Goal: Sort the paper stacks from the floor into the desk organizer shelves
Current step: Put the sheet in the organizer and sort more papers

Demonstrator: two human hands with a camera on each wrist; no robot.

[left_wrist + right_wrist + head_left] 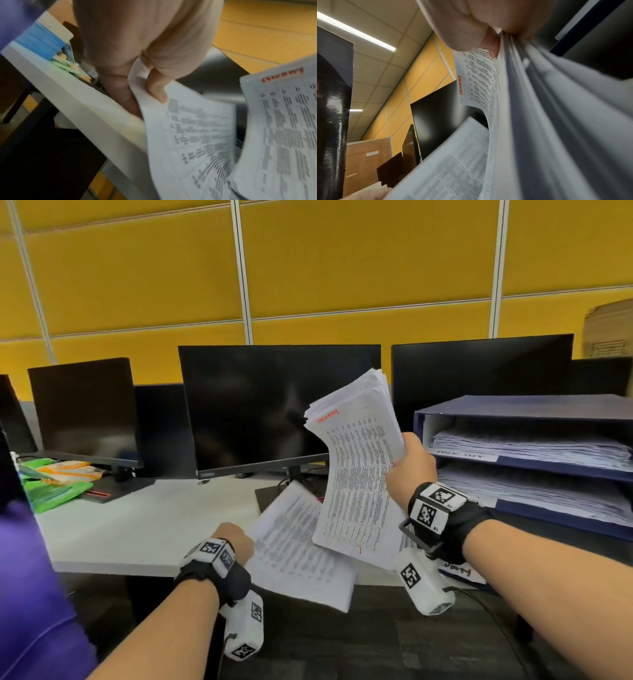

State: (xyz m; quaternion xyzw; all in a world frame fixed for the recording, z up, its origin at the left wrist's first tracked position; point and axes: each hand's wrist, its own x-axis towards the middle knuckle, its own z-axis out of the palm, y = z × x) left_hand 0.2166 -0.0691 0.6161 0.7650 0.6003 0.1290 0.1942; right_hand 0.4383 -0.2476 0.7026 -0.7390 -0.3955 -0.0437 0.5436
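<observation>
My right hand [409, 460] grips a thick stack of printed papers [356, 467] with red writing on its top sheet, held upright in front of the middle monitor. In the right wrist view the fingers pinch the stack's edge [513, 56]. My left hand [236, 542] pinches a thinner bundle of printed sheets [298, 553] by its left edge, low over the desk's front edge; the thumb [157, 89] lies on top of that bundle [192, 135]. The dark blue desk organizer [513, 412] stands at the right, its two visible shelves holding paper piles [527, 446].
A white desk [137, 525] carries several black monitors [274, 405] along the yellow partition wall. Green and orange packets [54, 481] lie at the desk's left end. A cardboard box [609, 326] sits behind the organizer. Dark floor lies below the desk edge.
</observation>
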